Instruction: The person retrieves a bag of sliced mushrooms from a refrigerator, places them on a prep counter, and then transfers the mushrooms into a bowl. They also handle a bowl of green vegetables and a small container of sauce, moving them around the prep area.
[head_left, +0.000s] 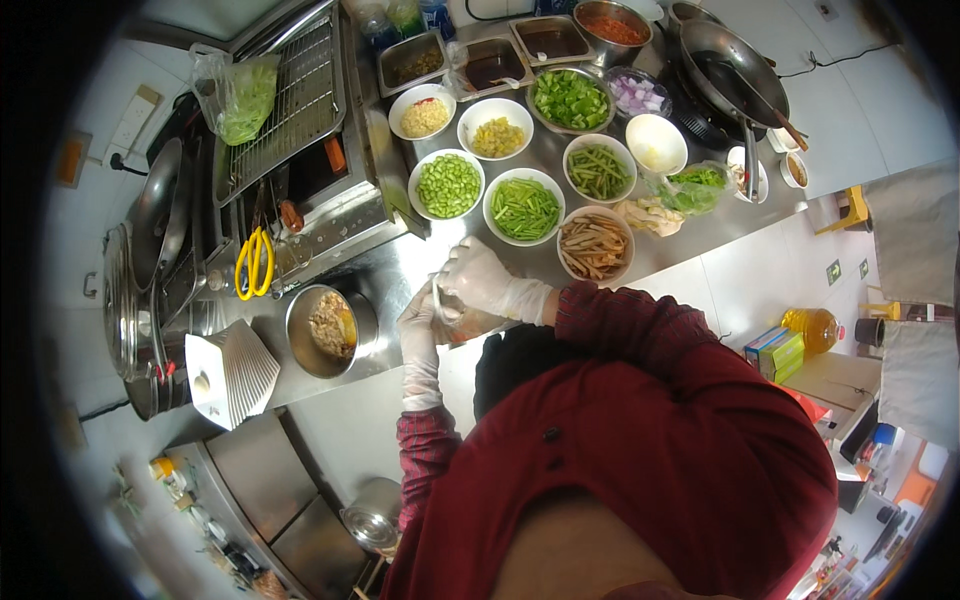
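Note:
At the counter's front edge my gloved left hand (417, 324) grips the gathered mouth of a clear plastic bag (474, 321). My gloved right hand (480, 279) is closed on the same bag from the far side, almost touching the left. Some pinkish contents show through the plastic, too blurred to name. To the left of my hands stands a steel pot (298, 337) with minced meat and what looks like egg (333, 326) in it. Just beyond my hands are white bowls of green soybeans (448, 186), cut green stalks (524, 208) and brown strips (594, 244).
Yellow-handled scissors (255, 262) and a stack of white paper boxes (232, 371) lie left. Behind are a wire rack (289, 97), chopped green peppers (571, 99) and steel sauce trays (551, 39). A wok (731, 71) sits at the right, its handle pointing towards the front edge.

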